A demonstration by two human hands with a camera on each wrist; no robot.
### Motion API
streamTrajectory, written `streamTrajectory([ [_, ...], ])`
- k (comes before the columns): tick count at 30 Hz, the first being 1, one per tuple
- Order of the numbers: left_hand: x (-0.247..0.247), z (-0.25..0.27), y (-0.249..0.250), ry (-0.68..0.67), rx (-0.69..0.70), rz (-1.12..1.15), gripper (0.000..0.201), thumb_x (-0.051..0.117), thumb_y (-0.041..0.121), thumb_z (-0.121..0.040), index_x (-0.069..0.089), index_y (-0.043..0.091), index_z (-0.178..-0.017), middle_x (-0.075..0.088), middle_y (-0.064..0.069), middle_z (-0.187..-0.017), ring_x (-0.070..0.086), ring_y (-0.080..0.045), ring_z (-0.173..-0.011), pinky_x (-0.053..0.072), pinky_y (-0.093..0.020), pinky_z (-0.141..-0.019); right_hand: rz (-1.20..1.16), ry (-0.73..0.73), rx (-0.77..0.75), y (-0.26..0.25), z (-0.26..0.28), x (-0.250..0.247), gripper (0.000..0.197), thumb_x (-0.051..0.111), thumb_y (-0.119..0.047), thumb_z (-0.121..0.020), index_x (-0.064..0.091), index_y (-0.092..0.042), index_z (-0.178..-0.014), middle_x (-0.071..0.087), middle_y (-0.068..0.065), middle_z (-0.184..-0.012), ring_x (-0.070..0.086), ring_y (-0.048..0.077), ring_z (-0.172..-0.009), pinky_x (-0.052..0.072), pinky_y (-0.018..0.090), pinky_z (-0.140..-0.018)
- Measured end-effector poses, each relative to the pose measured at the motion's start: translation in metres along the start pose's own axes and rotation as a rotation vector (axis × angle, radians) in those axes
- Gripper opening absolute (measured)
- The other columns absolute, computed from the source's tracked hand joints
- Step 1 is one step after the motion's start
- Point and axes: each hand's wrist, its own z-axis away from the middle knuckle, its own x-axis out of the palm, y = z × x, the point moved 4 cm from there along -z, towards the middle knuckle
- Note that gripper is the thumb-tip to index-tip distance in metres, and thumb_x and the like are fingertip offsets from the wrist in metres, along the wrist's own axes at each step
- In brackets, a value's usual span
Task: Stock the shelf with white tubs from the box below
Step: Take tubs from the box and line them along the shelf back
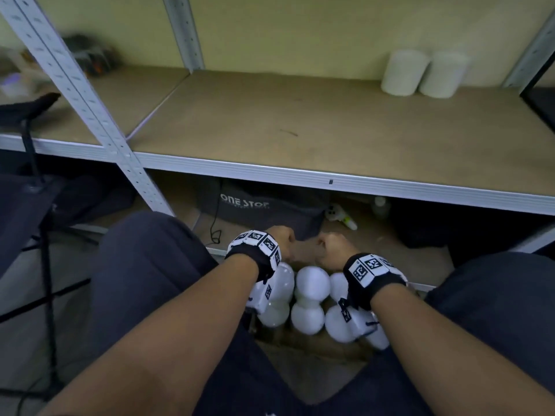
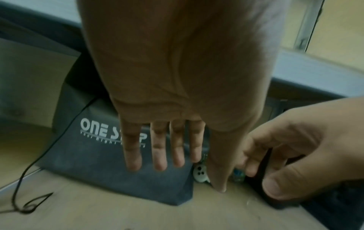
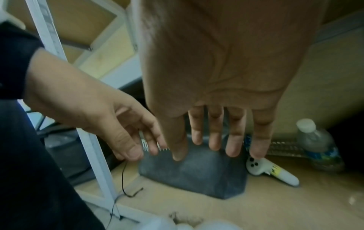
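Two white tubs point(image 1: 423, 74) on fibreboard shelf point(image 1: 270, 127)

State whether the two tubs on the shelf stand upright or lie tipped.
Upright: both tubs stand on end, side by side at the shelf's back right.

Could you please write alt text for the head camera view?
Both hands, left and right, reach empty over white tubs in a box between the person's knees. Two tubs already stand at the shelf's back right.

Dim, soft light; blurred (worst at edges), wide-angle bending.
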Motion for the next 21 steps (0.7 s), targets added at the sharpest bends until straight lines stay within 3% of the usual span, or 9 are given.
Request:
streamTrajectory([
  [4, 0.066, -0.091, -0.049, -0.119, -0.082, 0.001, 0.063, 0.071, 0.054, -0.041, 0.05, 0.04, -0.099, 0.066, 0.0, -0.106, 0.065, -0.026, -0.086, 0.058, -0.041, -0.078, 0.064, -0.084, 0.053, 0.012, -0.016, 0.036, 0.046, 0.068, -0.029, -0.08, 0.055, -0.013, -0.121, 0.056, 0.011, -0.126, 0.055, 0.031, -0.116, 0.05, 0.038, -0.093],
  [6, 0.093, -0.113, -0.061, -0.209, -0.094, -0.071, 0.066, 0.073, 0.053, -0.043, 0.051, 0.042, -0.104, 0.067, 0.0, -0.1, 0.067, -0.026, -0.08, 0.059, -0.041, -0.069, 0.111, -0.137, 0.06, 0.016, -0.027, 0.053, 0.057, 0.069, -0.032, -0.08, 0.048, -0.014, -0.129, 0.047, 0.011, -0.133, 0.048, 0.034, -0.124, 0.044, 0.039, -0.096],
  [8, 0.087, -0.08, -0.047, -0.234, -0.098, -0.149, 0.072, 0.075, 0.045, -0.054, 0.049, 0.039, -0.122, 0.064, -0.005, -0.113, 0.066, -0.03, -0.091, 0.056, -0.041, -0.074, 0.108, -0.192, 0.096, 0.02, -0.036, 0.069, 0.072, 0.072, -0.034, -0.078, 0.038, -0.017, -0.139, 0.038, 0.011, -0.142, 0.041, 0.036, -0.13, 0.041, 0.041, -0.101],
  [9, 0.086, -0.067, -0.043, -0.215, -0.091, -0.189, 0.08, 0.072, 0.044, -0.061, 0.039, 0.036, -0.133, 0.058, -0.008, -0.126, 0.062, -0.034, -0.104, 0.053, -0.045, -0.08, 0.112, -0.213, 0.106, 0.02, -0.039, 0.076, 0.078, 0.074, -0.035, -0.076, 0.034, -0.019, -0.142, 0.035, 0.01, -0.144, 0.039, 0.036, -0.131, 0.04, 0.042, -0.103],
  [12, 0.086, -0.033, -0.036, -0.19, -0.089, -0.257, 0.085, 0.061, 0.043, -0.077, 0.014, 0.033, -0.148, 0.016, -0.005, -0.158, 0.03, -0.043, -0.138, 0.039, -0.059, -0.101, 0.127, -0.26, 0.126, 0.019, -0.047, 0.095, 0.099, 0.079, -0.039, -0.068, 0.021, -0.027, -0.148, 0.022, 0.007, -0.152, 0.028, 0.037, -0.139, 0.035, 0.046, -0.109],
  [15, 0.1, -0.026, -0.042, -0.24, -0.147, -0.201, 0.099, 0.068, 0.038, -0.08, -0.001, 0.032, -0.151, -0.011, -0.004, -0.16, 0.004, -0.04, -0.147, 0.028, -0.06, -0.11, 0.161, -0.297, 0.142, 0.021, -0.048, 0.11, 0.106, 0.084, -0.041, -0.063, 0.02, -0.031, -0.147, 0.013, 0.004, -0.154, 0.02, 0.04, -0.14, 0.031, 0.052, -0.109],
  [18, 0.109, -0.035, -0.044, -0.189, -0.119, -0.208, 0.115, 0.082, 0.041, -0.062, 0.006, 0.031, -0.147, 0.003, -0.009, -0.157, 0.005, -0.039, -0.145, 0.025, -0.058, -0.112, 0.173, -0.314, 0.15, 0.026, -0.047, 0.119, 0.101, 0.086, -0.033, -0.062, 0.026, -0.032, -0.143, 0.015, 0.004, -0.153, 0.022, 0.042, -0.137, 0.034, 0.055, -0.105],
  [21, 0.11, -0.038, -0.04, -0.165, -0.129, -0.184, 0.103, 0.083, 0.03, -0.063, 0.021, 0.024, -0.145, 0.017, -0.014, -0.151, 0.02, -0.043, -0.14, 0.026, -0.051, -0.111, 0.147, -0.304, 0.175, 0.024, -0.049, 0.12, 0.094, 0.086, -0.021, -0.063, 0.031, -0.031, -0.139, 0.019, 0.004, -0.151, 0.024, 0.042, -0.136, 0.038, 0.054, -0.103],
])
